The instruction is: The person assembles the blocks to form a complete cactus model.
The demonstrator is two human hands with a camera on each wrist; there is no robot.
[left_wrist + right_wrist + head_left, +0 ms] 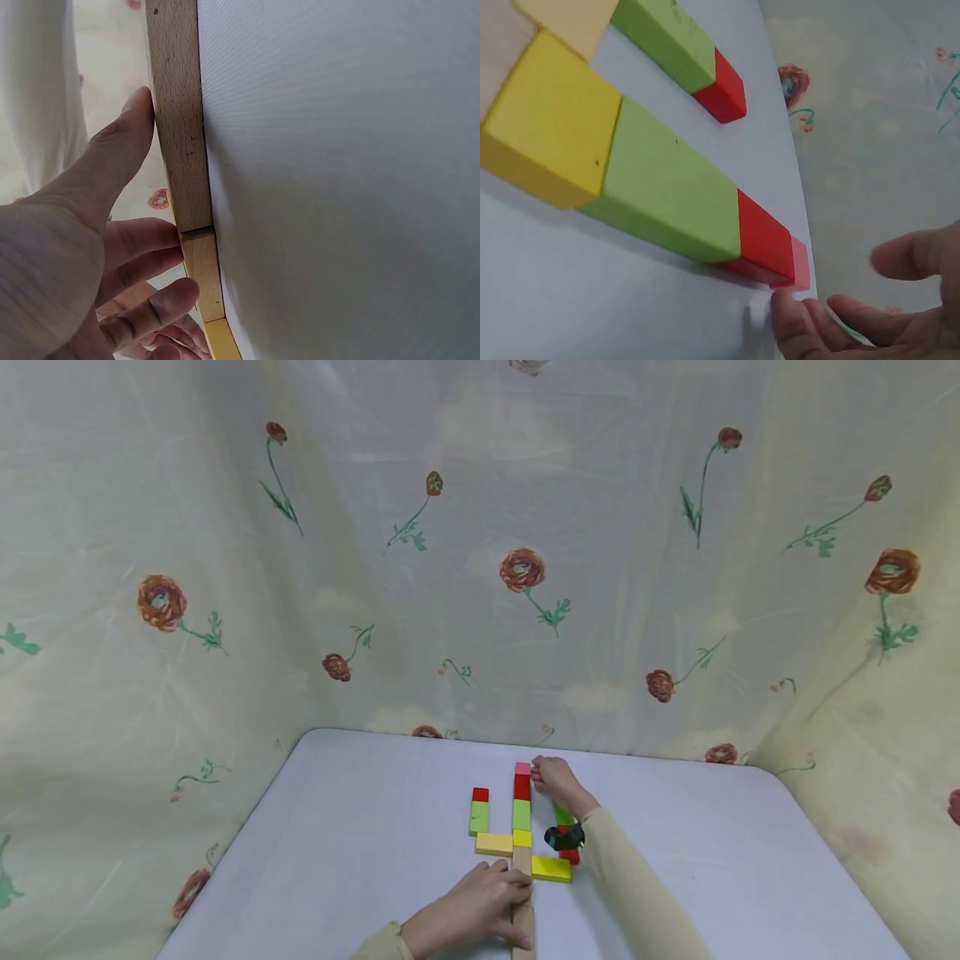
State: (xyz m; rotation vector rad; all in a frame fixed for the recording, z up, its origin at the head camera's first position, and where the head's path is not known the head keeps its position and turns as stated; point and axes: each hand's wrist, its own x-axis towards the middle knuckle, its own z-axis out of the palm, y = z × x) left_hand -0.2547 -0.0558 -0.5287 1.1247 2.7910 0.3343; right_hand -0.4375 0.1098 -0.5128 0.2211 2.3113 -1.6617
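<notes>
A straight row of blocks runs away from me over the white table. From far to near it has a pink block (522, 768), a red block (522, 787), a light green block (521, 816), a yellow cube (522, 838) and plain wooden blocks (180, 127). My left hand (480, 906) rests along the wooden blocks, its thumb and fingertips against their side. At the far end, my right hand (557, 781) is beside the pink block, fingertips close to or touching it. Its thumb stands apart, with nothing held between.
Left of the row, a tan block (494, 843) joins a green block (478, 818) topped by a red one (481, 794). A yellow block (551, 869) extends right, near a red block (568, 856) and a green block (562, 815) partly hidden by my right arm. Flowered cloth (480, 610) surrounds the table.
</notes>
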